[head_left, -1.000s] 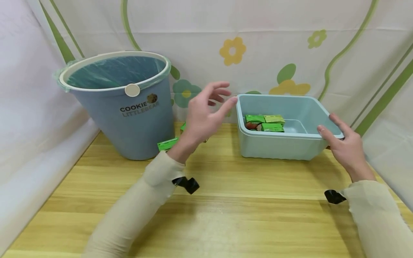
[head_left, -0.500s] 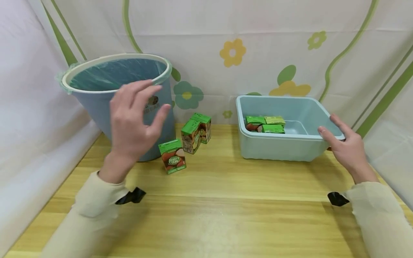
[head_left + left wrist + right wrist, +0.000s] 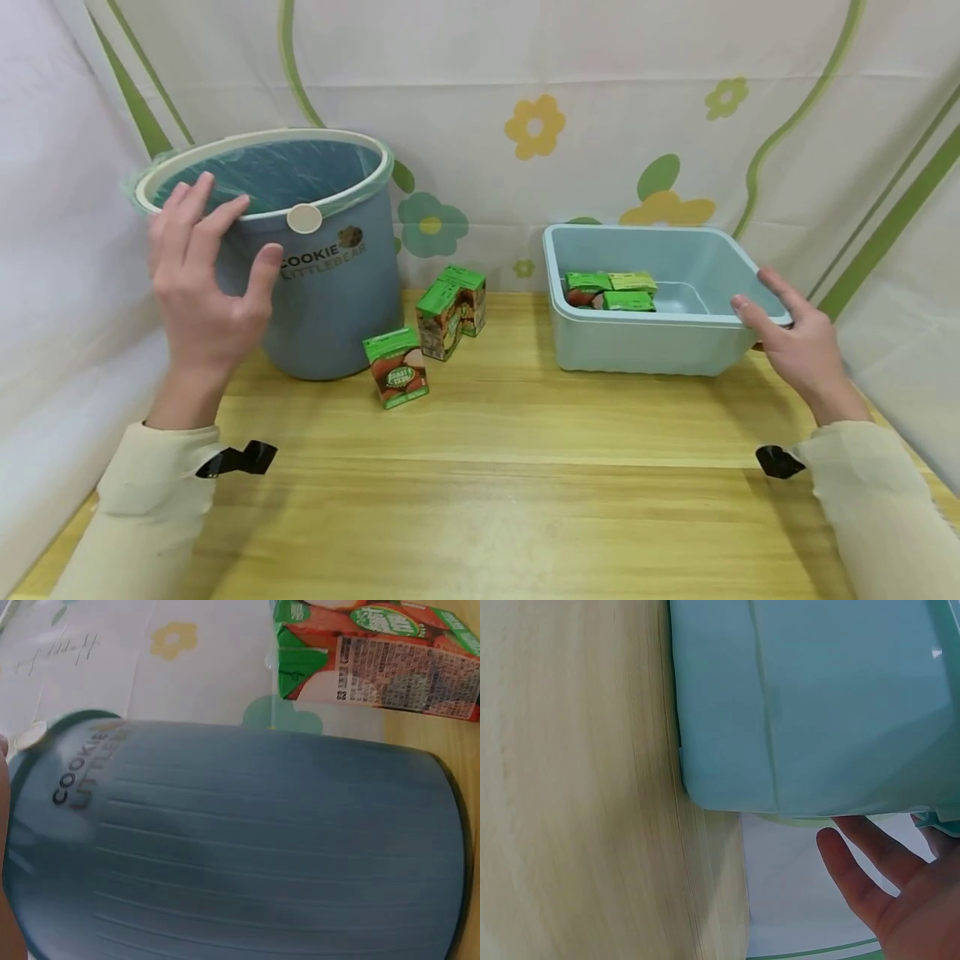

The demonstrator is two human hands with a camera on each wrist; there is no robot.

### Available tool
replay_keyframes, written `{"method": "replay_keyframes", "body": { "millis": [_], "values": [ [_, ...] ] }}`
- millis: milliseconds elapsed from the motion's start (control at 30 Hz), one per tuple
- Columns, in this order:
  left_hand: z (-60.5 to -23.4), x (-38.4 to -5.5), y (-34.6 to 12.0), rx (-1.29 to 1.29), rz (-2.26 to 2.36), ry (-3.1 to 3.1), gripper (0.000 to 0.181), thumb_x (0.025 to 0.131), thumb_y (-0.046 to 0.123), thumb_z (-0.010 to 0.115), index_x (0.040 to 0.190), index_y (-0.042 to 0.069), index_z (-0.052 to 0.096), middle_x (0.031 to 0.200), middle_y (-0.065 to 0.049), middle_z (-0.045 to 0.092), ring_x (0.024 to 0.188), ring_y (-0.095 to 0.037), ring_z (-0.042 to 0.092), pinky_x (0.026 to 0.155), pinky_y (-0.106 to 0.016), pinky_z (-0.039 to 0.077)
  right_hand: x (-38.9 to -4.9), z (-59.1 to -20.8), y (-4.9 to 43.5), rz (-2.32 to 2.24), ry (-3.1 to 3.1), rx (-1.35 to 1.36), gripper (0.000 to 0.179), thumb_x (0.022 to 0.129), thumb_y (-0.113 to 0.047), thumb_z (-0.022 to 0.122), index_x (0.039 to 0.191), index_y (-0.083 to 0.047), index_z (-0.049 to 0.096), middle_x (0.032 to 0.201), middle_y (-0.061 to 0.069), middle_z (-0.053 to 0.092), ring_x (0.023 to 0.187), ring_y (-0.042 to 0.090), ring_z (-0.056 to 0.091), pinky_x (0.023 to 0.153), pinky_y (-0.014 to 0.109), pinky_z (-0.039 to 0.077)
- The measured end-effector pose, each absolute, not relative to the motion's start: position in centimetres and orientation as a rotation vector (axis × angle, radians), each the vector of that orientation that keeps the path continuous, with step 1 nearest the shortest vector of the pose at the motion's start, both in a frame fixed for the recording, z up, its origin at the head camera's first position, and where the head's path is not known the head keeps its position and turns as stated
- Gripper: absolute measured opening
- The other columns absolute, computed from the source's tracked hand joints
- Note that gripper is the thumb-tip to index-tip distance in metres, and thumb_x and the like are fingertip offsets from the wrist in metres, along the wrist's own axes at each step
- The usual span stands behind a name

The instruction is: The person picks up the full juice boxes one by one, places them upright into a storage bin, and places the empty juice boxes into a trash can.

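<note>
My left hand [image 3: 202,279] is beside the front left of a blue trash bin [image 3: 337,317], its fingers spread and slightly bent in front of the rim. Whether the fingertips touch the rim cannot be told. The bin has a white ring and a thin green liner bag. My right hand [image 3: 802,346] holds the right end of a light blue plastic tub [image 3: 637,346], thumb over the rim and other fingers outside below it, as the right wrist view shows. Inside the tub lie several small green-topped boxes [image 3: 628,301], partly hidden by its front wall.
A small green and red box [image 3: 397,367] stands in front of the bin. Two similar boxes [image 3: 442,321] stand together behind it. A wooden table [image 3: 495,500] carries everything, and a white cloth with printed flowers [image 3: 465,150] hangs behind.
My left hand has moved left, from beside the tub across to the front left of the bin, uncovering the standing boxes. My right hand and the tub have stayed in place.
</note>
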State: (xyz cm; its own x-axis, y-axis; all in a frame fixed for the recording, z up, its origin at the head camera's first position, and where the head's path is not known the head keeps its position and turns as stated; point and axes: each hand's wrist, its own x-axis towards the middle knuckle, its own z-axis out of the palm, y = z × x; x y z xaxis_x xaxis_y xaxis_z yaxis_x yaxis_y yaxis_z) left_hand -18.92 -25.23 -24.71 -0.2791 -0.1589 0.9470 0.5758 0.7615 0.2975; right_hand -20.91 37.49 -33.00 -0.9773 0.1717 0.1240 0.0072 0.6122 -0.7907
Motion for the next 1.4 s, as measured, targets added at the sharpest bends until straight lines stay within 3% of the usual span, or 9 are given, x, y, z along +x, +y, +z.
{"method": "replay_keyframes", "body": {
  "millis": [433, 533, 600, 667, 767, 900, 1100, 1200, 1400],
  "values": [
    [-24.2, -19.7, -25.8, -0.251, -0.784, -1.642, 0.074, 0.093, 0.069, 0.062, 0.122, 0.003, 0.078, 0.148, -0.013, 0.066, 0.151, -0.030, 0.050, 0.134, -0.044, 0.022, -20.9, -33.2, 37.4, 1.301, -2.633, -0.139, 0.075, 0.104, -0.054, 0.060, 0.168, -0.044, 0.023, 0.179, 0.016, 0.015, 0.089, -0.021, 0.055, 0.069, 0.007, 0.053],
    [-24.4, -20.2, -25.8, -0.239, -0.787, -1.602, 0.068, 0.093, 0.065, 0.064, 0.119, 0.004, 0.080, 0.144, -0.011, 0.070, 0.147, -0.028, 0.055, 0.134, -0.044, 0.023, -20.9, -33.2, 37.5, 1.263, -2.646, -0.136, 0.075, 0.104, -0.055, 0.059, 0.168, -0.043, 0.023, 0.180, 0.003, 0.014, 0.092, -0.020, 0.054, 0.069, 0.006, 0.051],
    [-24.5, -20.6, -25.9, -0.231, -0.786, -1.575, 0.063, 0.094, 0.061, 0.065, 0.117, 0.005, 0.081, 0.142, -0.008, 0.072, 0.144, -0.026, 0.058, 0.134, -0.043, 0.025, -20.9, -33.1, 37.6, 1.223, -2.669, -0.133, 0.076, 0.104, -0.057, 0.058, 0.168, -0.042, 0.022, 0.178, -0.013, 0.011, 0.118, -0.009, 0.059, 0.072, 0.003, 0.047],
    [-24.6, -21.0, -25.9, -0.223, -0.784, -1.552, 0.057, 0.094, 0.058, 0.066, 0.115, 0.007, 0.082, 0.139, -0.005, 0.073, 0.141, -0.024, 0.061, 0.133, -0.042, 0.026, -20.9, -32.9, 37.6, 1.189, -2.689, -0.131, 0.078, 0.104, -0.058, 0.057, 0.169, -0.039, 0.020, 0.175, -0.024, 0.009, 0.149, 0.012, 0.048, 0.099, 0.015, 0.052],
    [-24.7, -21.3, -26.0, -0.215, -0.786, -1.539, 0.051, 0.093, 0.053, 0.068, 0.114, 0.010, 0.083, 0.137, -0.002, 0.074, 0.139, -0.021, 0.062, 0.133, -0.041, 0.027, -21.0, -32.3, 37.6, 1.130, -2.731, -0.121, 0.082, 0.104, -0.061, 0.054, 0.171, -0.033, 0.017, 0.176, -0.020, 0.006, 0.167, 0.038, 0.005, 0.130, 0.053, 0.032],
    [-24.7, -21.2, -26.1, -0.209, -0.805, -1.539, 0.046, 0.093, 0.049, 0.070, 0.114, 0.011, 0.084, 0.135, -0.002, 0.075, 0.138, -0.020, 0.063, 0.133, -0.040, 0.028, -21.0, -31.0, 36.6, 1.048, -2.767, -0.118, 0.085, 0.103, -0.063, 0.053, 0.172, -0.030, 0.015, 0.179, 0.007, 0.009, 0.163, 0.054, 0.007, 0.120, 0.082, 0.017],
    [-24.6, -20.9, -26.1, -0.210, -0.817, -1.543, 0.043, 0.092, 0.045, 0.070, 0.113, 0.010, 0.084, 0.132, -0.005, 0.077, 0.136, -0.021, 0.064, 0.130, -0.039, 0.033, -20.3, -28.8, 31.8, 1.021, -2.549, -0.053, 0.070, 0.102, -0.055, 0.062, 0.166, -0.037, 0.037, 0.174, 0.013, 0.034, 0.158, 0.046, 0.030, 0.122, 0.073, 0.027],
    [-24.6, -20.9, -26.1, -0.208, -0.816, -1.548, 0.042, 0.092, 0.045, 0.071, 0.113, 0.011, 0.084, 0.131, -0.005, 0.077, 0.136, -0.020, 0.064, 0.130, -0.039, 0.034, -20.0, -27.9, 28.6, 1.028, -2.389, 0.087, 0.061, 0.101, -0.043, 0.069, 0.159, -0.036, 0.050, 0.167, 0.003, 0.048, 0.158, 0.028, 0.039, 0.130, 0.048, 0.032],
    [-24.8, -20.9, -26.4, -0.196, -0.816, -1.570, 0.043, 0.092, 0.048, 0.071, 0.114, 0.013, 0.084, 0.133, -0.003, 0.077, 0.137, -0.018, 0.064, 0.130, -0.038, 0.034, -19.9, -26.3, 21.9, 1.126, -2.189, 0.409, 0.053, 0.096, -0.019, 0.077, 0.148, -0.019, 0.063, 0.150, 0.005, 0.065, 0.138, 0.004, 0.056, 0.109, 0.013, 0.043]
  ]
}}
